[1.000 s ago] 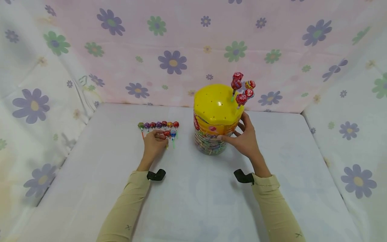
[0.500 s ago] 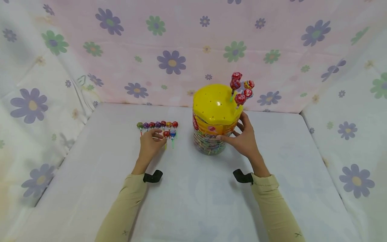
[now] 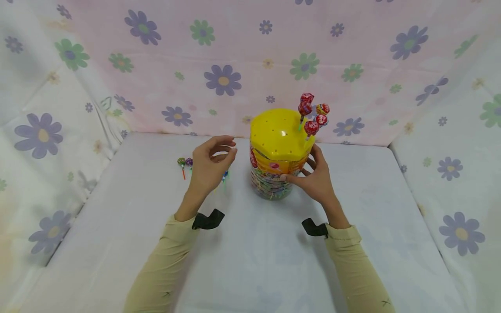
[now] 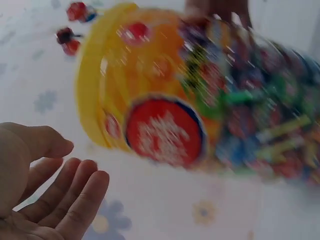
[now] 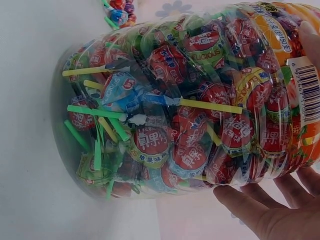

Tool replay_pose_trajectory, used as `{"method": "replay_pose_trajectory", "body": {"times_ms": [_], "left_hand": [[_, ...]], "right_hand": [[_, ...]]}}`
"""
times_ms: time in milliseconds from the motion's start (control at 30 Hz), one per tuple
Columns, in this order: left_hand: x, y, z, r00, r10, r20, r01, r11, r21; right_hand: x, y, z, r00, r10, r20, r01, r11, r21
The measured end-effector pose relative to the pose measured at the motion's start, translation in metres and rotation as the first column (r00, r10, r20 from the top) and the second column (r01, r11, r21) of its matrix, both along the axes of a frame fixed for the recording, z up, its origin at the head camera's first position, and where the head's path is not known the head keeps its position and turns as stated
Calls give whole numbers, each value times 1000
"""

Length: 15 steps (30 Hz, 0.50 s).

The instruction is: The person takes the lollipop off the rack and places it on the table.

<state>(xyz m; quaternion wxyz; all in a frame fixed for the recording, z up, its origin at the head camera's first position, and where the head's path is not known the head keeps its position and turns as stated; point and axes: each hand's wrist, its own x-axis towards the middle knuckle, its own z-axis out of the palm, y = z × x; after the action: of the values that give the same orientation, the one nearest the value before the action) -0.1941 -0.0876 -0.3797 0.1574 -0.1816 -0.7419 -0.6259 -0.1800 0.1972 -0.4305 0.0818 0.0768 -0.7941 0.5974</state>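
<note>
A person in beige sleeves [image 3: 156,265] sits or stands at a white desk [image 3: 254,256], both arms reaching forward. Upright on the desk, slightly right of centre, is a large clear jar [image 3: 272,184] with a yellow lid [image 3: 279,132] dotted with small holes. At least five wrapped lollipops [image 3: 312,128], mostly red, stand up from the lid's right side.

The right hand [image 3: 318,184] is clamped on the jar's right side, just below the lid — thumb across the near face, fingers curved round the far side. The left hand [image 3: 211,167] is raised just left of the jar, apart from it, its fingers loosely bent and separate from the thumb.

Beneath and beside the left hand, more lollipops lie on the desk: a green one [image 3: 181,161], a purple one [image 3: 189,162] and part of a blue one [image 3: 225,176] show (the hand hides whatever lies directly under it).

From the right wrist, the jar looks packed with wrapped lollipops, their sticks green and yellow, with a barcode [image 5: 306,89] near the upper part. From the left wrist, the view is blurred — a round red logo [image 4: 164,130] stands out on an orange label [image 4: 155,77]. Flowered pink-and-white fabric [image 3: 250,52] surrounds the desk.
</note>
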Motion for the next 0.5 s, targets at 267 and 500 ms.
{"method": "replay_pose_trajectory", "body": {"times_ms": [267,500], "left_hand": [[3,46,44,990,-80,-114,89,993,76],[-4,83,67,981,-173,-92,181,981,77]], "right_hand": [[0,1,-1,1000,1,-3,-1,1000,-5],[1,0,0,1000,-19,14,19,1000,20]]}}
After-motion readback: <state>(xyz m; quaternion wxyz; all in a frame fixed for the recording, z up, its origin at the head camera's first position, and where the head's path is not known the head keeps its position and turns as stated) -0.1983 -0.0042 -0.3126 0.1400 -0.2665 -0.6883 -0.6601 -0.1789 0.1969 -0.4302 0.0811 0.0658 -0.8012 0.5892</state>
